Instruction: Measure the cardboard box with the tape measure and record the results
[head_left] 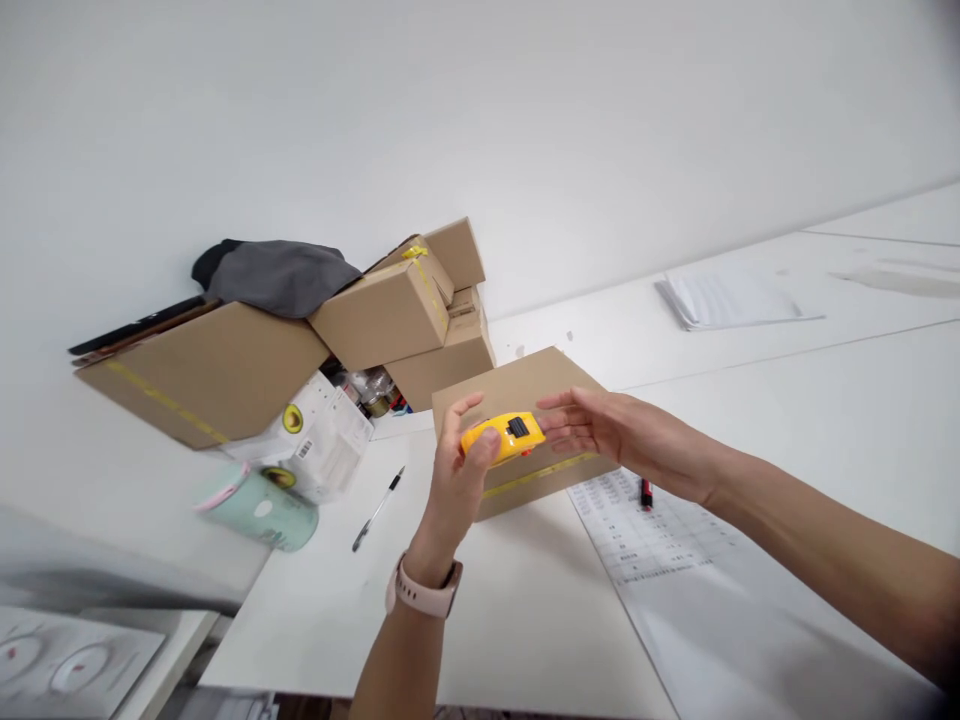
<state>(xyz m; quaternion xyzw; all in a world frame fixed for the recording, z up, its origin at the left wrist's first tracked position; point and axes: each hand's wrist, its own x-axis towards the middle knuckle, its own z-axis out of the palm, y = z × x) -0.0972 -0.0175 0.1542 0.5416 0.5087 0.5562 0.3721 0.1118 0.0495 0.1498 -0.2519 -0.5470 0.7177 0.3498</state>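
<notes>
My left hand [452, 470] is closed around a yellow tape measure [531, 431] with a black lock button on top, thumb pressed on its near side. Beside the tape measure's right end, my right hand [600, 425] is open, its fingers stretched toward it; whether the fingertips touch it I cannot tell. Below both hands lies a closed cardboard box [540, 375] with yellow tape along it, partly hidden by them. No pulled-out blade shows.
A pen [379, 508] lies on the white table [525, 620]. Printed sheets [645, 545] and a red-black marker [646, 494] are at right. Stacked cardboard boxes [390, 315], a white avocado-print box [322, 440] and a mint-green cylinder [266, 510] stand left. Papers [727, 298] lie farther back.
</notes>
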